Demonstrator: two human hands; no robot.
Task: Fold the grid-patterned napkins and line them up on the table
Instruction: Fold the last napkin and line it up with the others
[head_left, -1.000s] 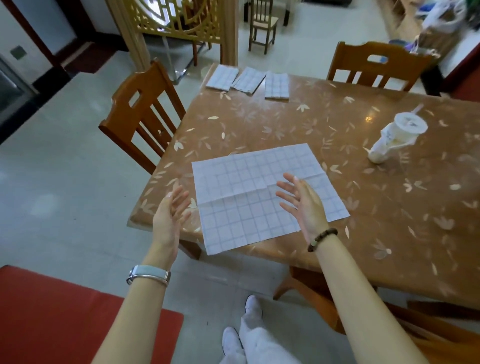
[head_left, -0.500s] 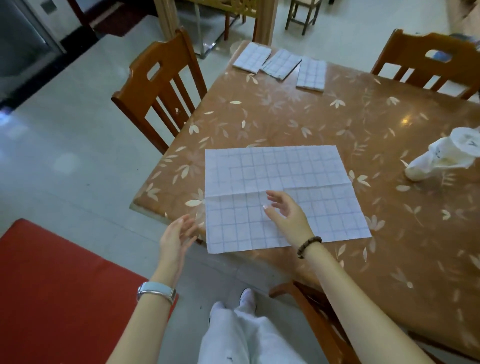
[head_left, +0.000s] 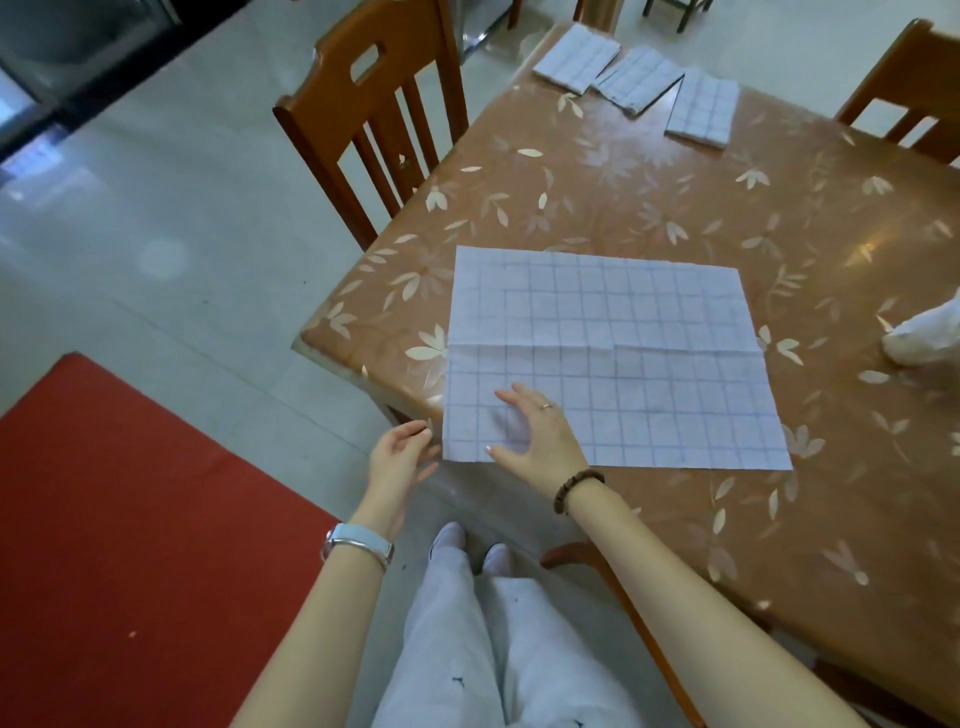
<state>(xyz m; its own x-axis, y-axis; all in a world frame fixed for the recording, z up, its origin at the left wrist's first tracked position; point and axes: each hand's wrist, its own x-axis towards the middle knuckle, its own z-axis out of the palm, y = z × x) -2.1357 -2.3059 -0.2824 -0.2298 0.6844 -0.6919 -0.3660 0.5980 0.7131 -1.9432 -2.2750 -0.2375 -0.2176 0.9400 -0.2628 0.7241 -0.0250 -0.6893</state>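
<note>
A large white napkin with a blue grid (head_left: 613, 353) lies spread flat near the front left corner of the brown flower-patterned table (head_left: 675, 197), with a crease across its middle. My right hand (head_left: 535, 434) rests open over the napkin's near left corner, fingers spread. My left hand (head_left: 400, 460) hovers open just left of that corner, off the table edge, holding nothing. Three folded grid napkins (head_left: 576, 52), (head_left: 638, 78), (head_left: 704, 106) lie in a row at the table's far left end.
A wooden chair (head_left: 374, 114) stands at the table's left side, another (head_left: 914, 98) at the far right. A white crumpled bag or wrapper (head_left: 930, 338) lies at the right edge. A red mat (head_left: 130, 545) covers the floor at lower left. A chair arm (head_left: 613, 582) is beside my legs.
My right hand slid from the napkin's middle toward its near left corner. My left hand came closer to that corner. The view has shifted nearer to the table.
</note>
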